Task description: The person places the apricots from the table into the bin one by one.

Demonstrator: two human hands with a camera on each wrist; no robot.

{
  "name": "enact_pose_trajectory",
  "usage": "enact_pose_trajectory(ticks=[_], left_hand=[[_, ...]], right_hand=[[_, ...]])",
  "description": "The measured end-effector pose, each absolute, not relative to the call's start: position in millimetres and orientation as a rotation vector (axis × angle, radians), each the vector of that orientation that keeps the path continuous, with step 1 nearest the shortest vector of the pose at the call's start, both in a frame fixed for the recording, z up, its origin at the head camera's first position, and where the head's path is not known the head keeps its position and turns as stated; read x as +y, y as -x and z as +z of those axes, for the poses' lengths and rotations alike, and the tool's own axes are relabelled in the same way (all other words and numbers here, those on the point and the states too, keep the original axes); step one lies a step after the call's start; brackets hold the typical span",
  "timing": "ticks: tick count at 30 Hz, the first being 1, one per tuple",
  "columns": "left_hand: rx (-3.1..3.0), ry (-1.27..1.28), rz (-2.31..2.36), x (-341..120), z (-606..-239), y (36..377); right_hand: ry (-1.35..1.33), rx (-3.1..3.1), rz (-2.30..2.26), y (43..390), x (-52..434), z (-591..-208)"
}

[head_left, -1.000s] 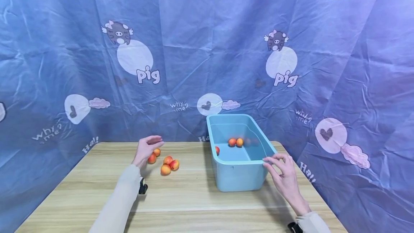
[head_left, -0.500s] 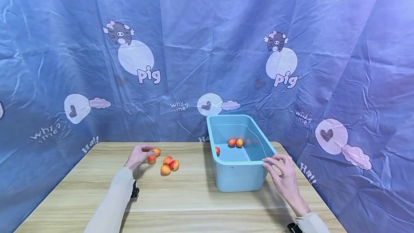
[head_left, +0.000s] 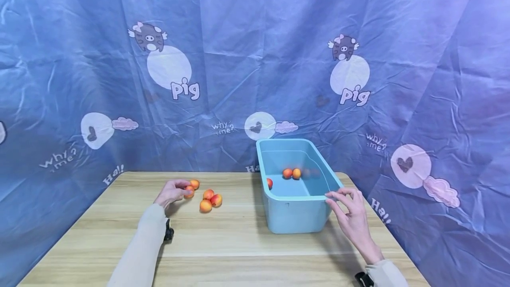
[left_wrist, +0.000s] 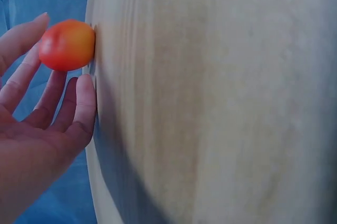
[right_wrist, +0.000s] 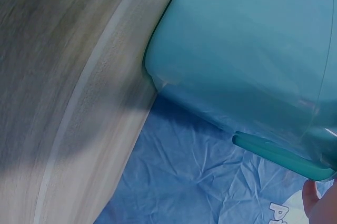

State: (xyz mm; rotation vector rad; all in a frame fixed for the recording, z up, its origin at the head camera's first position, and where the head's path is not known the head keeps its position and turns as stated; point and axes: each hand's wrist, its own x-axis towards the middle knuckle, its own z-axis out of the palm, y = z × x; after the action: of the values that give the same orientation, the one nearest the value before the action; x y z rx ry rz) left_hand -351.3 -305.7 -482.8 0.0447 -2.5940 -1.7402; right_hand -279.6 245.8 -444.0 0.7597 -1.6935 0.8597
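Note:
At the left of the table, my left hand [head_left: 173,191] has thumb and fingers curled about a red-orange apricot [head_left: 190,192]. In the left wrist view the same apricot [left_wrist: 67,45] sits at the fingertips, in front of some fingers and against the tabletop. A second apricot [head_left: 195,184] lies just behind it. My right hand [head_left: 352,216] pinches the near right corner of the blue plastic bin [head_left: 296,216], fingers over the rim and thumb below. Only a little of this hand [right_wrist: 324,203] shows at the rim in the right wrist view.
A cluster of 3 apricots [head_left: 206,206] lies right of the left hand. Inside the bin sit 2 apricots [head_left: 292,173] near the middle and another apricot [head_left: 269,184] by the left wall. A blue printed cloth [head_left: 227,79] hangs behind the wooden table [head_left: 223,238].
My left hand has come down and leftward from above the apricots to the nearer one of the pair, its fingers closing about it. My right hand stays on the bin's rim.

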Motion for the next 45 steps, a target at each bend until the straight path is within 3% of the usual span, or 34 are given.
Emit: enact_pose_trajectory(ticks=[25,45], left_hand=[[-2.569,0.082,-1.744,-309,-490,352],[-2.528,-0.049,-1.874,-311,-480,340]], right_hand=[[-0.746,-1.704,0.864,278,246,-445],[-0.759,-1.712,0.848,277,244,-440]])
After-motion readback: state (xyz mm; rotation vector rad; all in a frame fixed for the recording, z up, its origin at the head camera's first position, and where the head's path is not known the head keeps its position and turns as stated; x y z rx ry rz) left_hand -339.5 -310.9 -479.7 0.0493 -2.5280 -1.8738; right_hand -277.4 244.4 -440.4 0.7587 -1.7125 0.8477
